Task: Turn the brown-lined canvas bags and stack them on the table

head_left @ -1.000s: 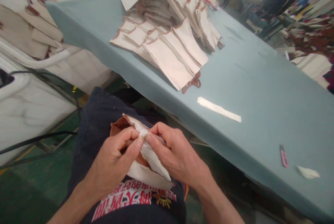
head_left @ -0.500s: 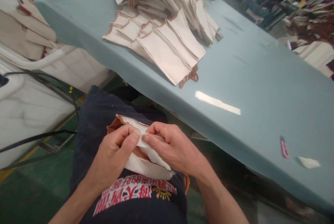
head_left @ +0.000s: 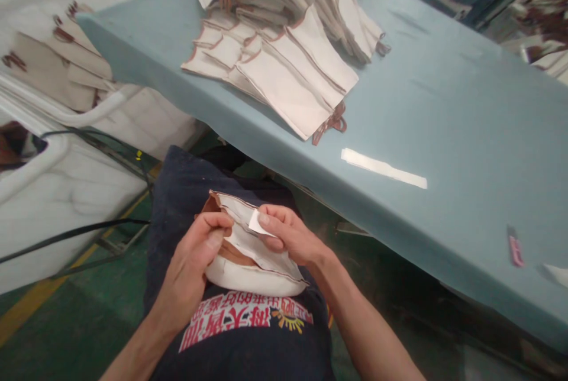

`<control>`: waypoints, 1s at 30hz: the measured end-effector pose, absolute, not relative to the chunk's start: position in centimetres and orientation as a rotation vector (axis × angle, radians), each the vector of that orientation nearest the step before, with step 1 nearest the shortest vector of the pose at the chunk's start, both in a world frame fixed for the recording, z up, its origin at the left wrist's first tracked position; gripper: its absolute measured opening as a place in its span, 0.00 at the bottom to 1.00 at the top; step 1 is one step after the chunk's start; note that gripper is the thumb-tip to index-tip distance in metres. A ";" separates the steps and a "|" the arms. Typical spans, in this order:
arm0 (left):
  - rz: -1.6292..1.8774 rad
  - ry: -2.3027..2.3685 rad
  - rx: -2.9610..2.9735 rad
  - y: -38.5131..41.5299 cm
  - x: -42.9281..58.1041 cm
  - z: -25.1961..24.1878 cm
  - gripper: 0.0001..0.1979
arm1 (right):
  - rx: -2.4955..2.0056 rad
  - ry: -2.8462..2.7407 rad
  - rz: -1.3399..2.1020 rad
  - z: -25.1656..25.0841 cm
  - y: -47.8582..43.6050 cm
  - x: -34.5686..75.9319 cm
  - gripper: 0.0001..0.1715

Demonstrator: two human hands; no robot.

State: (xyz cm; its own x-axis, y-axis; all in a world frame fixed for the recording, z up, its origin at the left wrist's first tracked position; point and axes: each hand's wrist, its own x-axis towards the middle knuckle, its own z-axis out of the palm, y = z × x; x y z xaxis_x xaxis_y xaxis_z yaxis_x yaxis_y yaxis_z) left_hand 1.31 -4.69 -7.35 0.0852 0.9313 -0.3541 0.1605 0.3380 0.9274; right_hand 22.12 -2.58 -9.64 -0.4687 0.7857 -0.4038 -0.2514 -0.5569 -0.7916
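Note:
A small white-and-brown sewn fabric pouch [head_left: 255, 280] rests on my lap with its brown inside partly showing. My right hand [head_left: 288, 233] pinches a small white label-like piece [head_left: 257, 223] between thumb and fingers, just above the pouch. My left hand [head_left: 197, 248] is closed at the pouch's left side, thumb against curled fingertips. What those fingers grip, if anything, is hidden. A flat white strip [head_left: 384, 169] lies on the blue table near its front edge.
On the blue table [head_left: 448, 126] are piled cream fabric pieces [head_left: 293, 79] with brown trim. A pink cutter [head_left: 515, 249] lies at the right, near a white scrap [head_left: 557, 273]. White bins [head_left: 128, 115] with similar pieces stand at left, beside a black cable [head_left: 75, 232].
My hands have come apart; earlier their fingertips met over the small white piece. It is now in my right hand, while my left has drawn away leftward. The view has shifted slightly.

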 end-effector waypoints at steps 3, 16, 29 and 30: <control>0.790 1.412 0.891 -6.7 0.0 -7.8 0.20 | -1.028 -0.725 2.159 -12.8 -4.4 20.0 0.43; 0.532 1.475 0.978 -8.6 -2.5 -7.4 0.32 | -1.242 -1.004 2.021 -11.1 -6.6 19.6 0.38; 0.737 1.308 1.325 -4.1 1.1 -4.9 0.23 | -1.512 -1.244 1.499 -2.5 -6.9 20.3 0.17; 0.746 1.307 1.315 -4.2 1.2 -4.9 0.23 | -1.515 -1.258 1.494 -2.5 -6.8 20.1 0.17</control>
State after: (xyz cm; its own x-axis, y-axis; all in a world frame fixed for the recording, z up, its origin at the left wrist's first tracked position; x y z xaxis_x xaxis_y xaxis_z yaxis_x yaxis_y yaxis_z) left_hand 1.16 -4.25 -4.89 0.1975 0.9485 -0.2476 0.2688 0.1905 0.9442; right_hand 20.08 -6.84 -2.54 -0.1138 0.9318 -0.3447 0.1816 -0.3216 -0.9293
